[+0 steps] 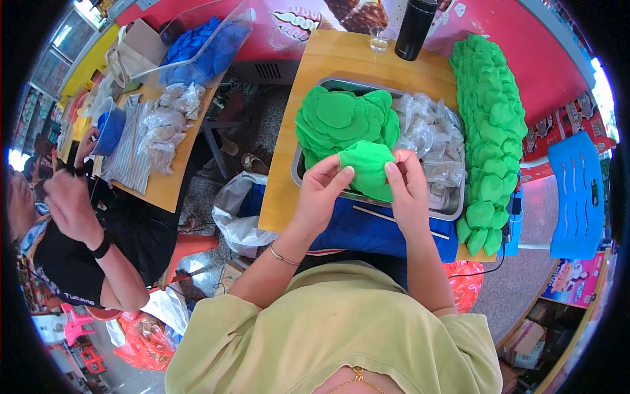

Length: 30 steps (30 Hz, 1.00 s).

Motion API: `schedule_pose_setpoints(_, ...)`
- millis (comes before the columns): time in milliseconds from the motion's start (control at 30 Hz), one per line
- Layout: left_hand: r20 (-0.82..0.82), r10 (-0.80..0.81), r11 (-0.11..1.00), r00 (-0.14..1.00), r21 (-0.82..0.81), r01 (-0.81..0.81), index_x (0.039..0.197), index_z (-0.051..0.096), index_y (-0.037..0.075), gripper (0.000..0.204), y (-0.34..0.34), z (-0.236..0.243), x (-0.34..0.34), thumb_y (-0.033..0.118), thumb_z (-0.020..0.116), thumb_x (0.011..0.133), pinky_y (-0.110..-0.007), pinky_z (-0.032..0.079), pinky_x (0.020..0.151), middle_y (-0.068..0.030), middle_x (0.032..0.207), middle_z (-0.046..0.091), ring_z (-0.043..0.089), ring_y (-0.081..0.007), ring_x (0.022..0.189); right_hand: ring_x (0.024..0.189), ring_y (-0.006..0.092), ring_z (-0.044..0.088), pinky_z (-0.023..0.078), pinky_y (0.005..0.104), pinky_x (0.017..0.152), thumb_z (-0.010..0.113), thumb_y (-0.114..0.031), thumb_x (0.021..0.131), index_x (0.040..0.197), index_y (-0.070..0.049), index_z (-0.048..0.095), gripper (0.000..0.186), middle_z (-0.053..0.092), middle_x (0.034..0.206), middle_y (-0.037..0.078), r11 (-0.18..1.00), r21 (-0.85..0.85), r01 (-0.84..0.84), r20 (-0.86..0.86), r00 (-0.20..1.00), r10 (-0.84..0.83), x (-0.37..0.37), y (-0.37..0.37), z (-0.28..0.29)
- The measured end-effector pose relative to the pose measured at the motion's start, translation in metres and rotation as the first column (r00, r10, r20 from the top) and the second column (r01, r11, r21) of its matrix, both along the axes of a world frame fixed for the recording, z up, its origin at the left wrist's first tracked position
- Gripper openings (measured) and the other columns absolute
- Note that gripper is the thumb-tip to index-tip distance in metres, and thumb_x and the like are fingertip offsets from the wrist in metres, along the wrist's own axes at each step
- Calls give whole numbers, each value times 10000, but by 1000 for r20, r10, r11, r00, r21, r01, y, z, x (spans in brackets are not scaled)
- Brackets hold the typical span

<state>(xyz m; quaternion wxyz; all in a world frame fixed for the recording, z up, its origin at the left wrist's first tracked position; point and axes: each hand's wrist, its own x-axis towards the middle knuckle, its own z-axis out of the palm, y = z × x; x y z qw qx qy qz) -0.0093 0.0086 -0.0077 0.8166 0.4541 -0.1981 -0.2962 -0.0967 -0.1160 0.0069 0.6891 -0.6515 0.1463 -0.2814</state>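
Note:
In front of my chest I hold a thin, floppy, bright green piece (365, 159) by its two sides. My left hand (319, 194) pinches its left edge between thumb and fingers. On the opposite edge my right hand (409, 189) has a similar pinch. Just beyond the hands, a pile of flat, rounded green pieces (338, 108) fills the left part of a metal tray (453, 213). Crumpled clear plastic packets (430, 134) lie in the tray's right part; what is inside them cannot be made out.
A long bank of overlapping green pieces (489, 131) lines the table's right side. A stick (377, 213) rests on blue cloth (367, 233) nearest me. A black bottle (415, 29) and a clear cup (379, 41) stand at the back. A co-worker (85, 243) sits at the left table.

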Motion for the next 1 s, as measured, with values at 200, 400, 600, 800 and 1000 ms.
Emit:
schedule_pose_setpoints(200,160,76,996,984,27,-81,1054,605,-13,213,5,-14,6,20,600,843,-218,439,794,-29,950,626,557,-78,876,698,30,471,385,181,604,534,-35,884,982,-25,506,102,519,812,-15,997,-69,28,-63,998,-32,1,3,4)
schedule_pose_setpoints(400,25,112,992,993,-69,-110,1062,580,16,220,5,-11,11,6,589,843,-219,458,773,0,847,585,557,-81,816,653,32,495,405,187,560,562,-49,871,933,-17,544,73,557,761,-18,998,-60,-8,-120,993,1,-6,-3,-3)
schedule_pose_setpoints(600,-75,-92,994,993,-64,88,1120,516,46,335,2,-8,-1,84,647,814,-274,439,869,-10,1002,549,517,-116,963,664,41,508,423,197,563,553,-43,873,930,-23,536,63,559,762,-12,996,59,69,-58,996,-65,-10,-2,-7)
schedule_pose_setpoints(800,-141,-65,998,988,-24,63,1036,558,48,207,-7,-8,-12,25,607,836,-242,441,830,-19,1011,597,547,-83,920,722,84,562,466,225,626,550,-22,868,942,-22,532,77,576,797,14,985,158,64,-31,998,-60,-18,8,-4)
schedule_pose_setpoints(1000,141,60,998,988,-17,-58,1003,518,22,167,5,-4,12,-17,572,850,-220,441,769,-5,933,585,544,-72,870,790,211,600,483,319,691,592,-26,797,971,-35,566,176,602,886,82,809,-533,-248,-450,893,-23,-74,-12,-18)
